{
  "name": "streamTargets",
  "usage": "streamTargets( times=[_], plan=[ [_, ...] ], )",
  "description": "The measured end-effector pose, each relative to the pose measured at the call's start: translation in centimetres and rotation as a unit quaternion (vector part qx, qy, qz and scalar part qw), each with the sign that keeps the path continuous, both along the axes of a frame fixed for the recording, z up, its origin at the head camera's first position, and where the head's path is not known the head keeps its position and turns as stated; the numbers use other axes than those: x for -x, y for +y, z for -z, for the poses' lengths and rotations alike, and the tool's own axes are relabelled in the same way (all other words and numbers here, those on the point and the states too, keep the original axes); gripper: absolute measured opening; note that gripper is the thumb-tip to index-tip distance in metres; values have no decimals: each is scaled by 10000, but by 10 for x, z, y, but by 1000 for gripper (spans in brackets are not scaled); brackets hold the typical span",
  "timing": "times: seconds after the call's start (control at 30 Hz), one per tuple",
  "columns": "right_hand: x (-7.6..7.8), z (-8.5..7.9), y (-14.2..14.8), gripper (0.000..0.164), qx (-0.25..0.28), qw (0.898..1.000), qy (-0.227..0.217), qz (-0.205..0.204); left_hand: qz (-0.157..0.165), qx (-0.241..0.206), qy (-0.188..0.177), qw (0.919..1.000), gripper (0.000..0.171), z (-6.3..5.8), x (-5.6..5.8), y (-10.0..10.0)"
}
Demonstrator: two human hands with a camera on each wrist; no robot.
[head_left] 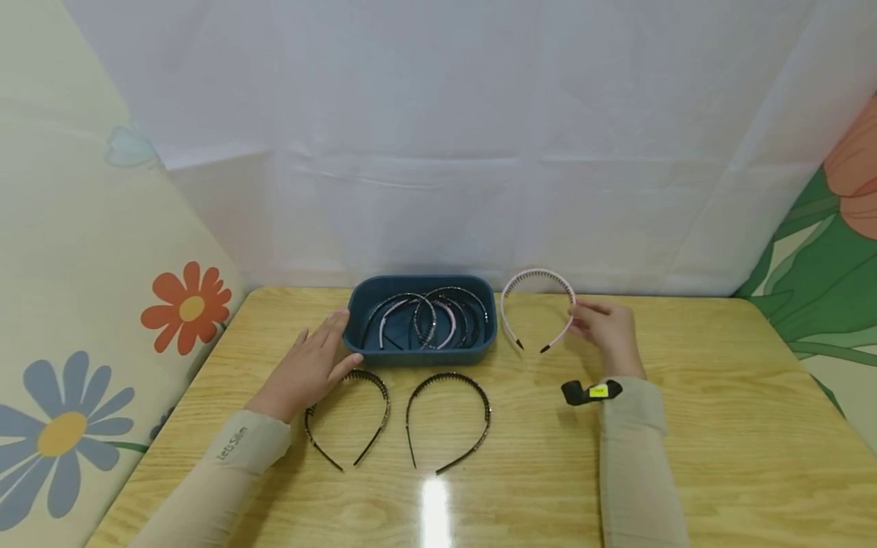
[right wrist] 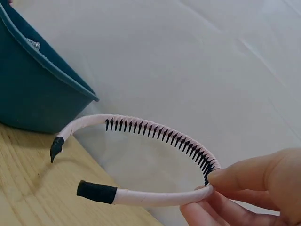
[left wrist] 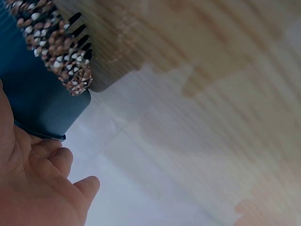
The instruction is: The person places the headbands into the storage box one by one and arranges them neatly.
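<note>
Between the thumb and fingers of my right hand (head_left: 606,327) is a pink headband (right wrist: 160,197) with black comb teeth and black tips, pinched at one side. It is held up just right of the dark blue bin (head_left: 419,356). My left hand (head_left: 311,365) rests with extended fingers at the bin's left end, thumb near its front corner. Inside the bin lie several headbands, among them a pink headband (head_left: 448,323) and a thin dark headband (head_left: 460,288). A beaded headband (left wrist: 56,52) lies on the table under the left hand, partly hidden by it.
Right of that one, another dark headband (head_left: 489,415) lies on the wooden table (head_left: 534,472) in front of the bin. A white cloth (head_left: 411,152) hangs behind the table's back edge. Floral cloth panels (head_left: 68,266) stand at both sides.
</note>
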State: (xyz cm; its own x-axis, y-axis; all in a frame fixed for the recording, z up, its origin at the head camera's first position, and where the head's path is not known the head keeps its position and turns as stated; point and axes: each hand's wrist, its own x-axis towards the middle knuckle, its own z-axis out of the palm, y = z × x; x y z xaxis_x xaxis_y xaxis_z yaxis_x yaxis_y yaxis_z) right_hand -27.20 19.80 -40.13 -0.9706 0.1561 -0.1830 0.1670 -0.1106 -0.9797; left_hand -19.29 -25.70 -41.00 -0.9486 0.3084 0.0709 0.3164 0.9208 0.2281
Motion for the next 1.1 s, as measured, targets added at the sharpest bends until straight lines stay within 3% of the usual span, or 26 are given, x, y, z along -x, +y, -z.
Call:
streamTargets(
  times=[0.27,0.6,1.1],
  plan=[
    [-2,-9,-1,22,118,9994,221,256,-1,42,2,10000,82,2,2,-1],
    [-7,-22,-9,36,-6,9964,625,577,19,-25,19,10000,82,5,3,-3],
    [-10,-27,-32,31,836,9871,1296,437,33,19,-19,10000,82,2,2,-2]
  ],
)
